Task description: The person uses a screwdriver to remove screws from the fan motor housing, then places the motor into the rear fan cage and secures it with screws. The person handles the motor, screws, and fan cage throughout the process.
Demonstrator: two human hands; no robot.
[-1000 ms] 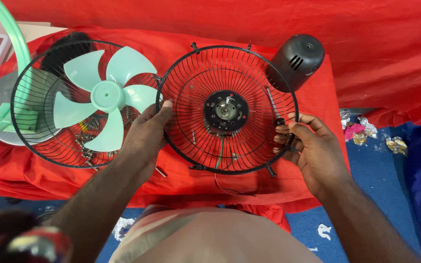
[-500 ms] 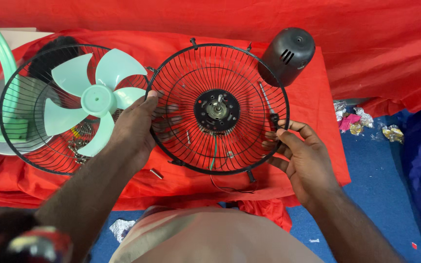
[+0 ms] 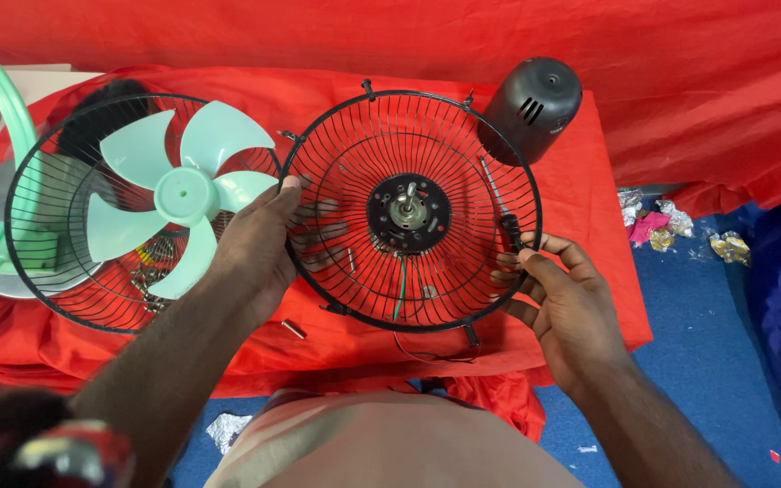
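Red cloth (image 3: 589, 163), wrinkled, covers the worktop and hangs as a backdrop; blue floor (image 3: 698, 343) to the right with foil scraps (image 3: 671, 221). Centre: round black wire fan guard (image 3: 409, 136), thin radial ribs, black hub with bare metal motor shaft (image 3: 409, 212) in the middle, green and red wires trailing below it. Left hand (image 3: 250, 244) clamps the guard's left rim, fingers poking through the ribs. Right hand (image 3: 562, 303) closes on the right rim and pinches a screwdriver (image 3: 499, 203) that lies along the ribs, black handle at the fingertips. Black plastic motor cover (image 3: 531, 108), domed with vent slots, sits just beside the guard's upper right edge. Left of it all, a second black wire guard (image 3: 56, 298) holds a mint-green plastic fan blade (image 3: 183, 194), small metal screws underneath. Mint-green stand tube (image 3: 2, 90) at far left edge. One loose screw (image 3: 293, 329) lies on the cloth near the left wrist.
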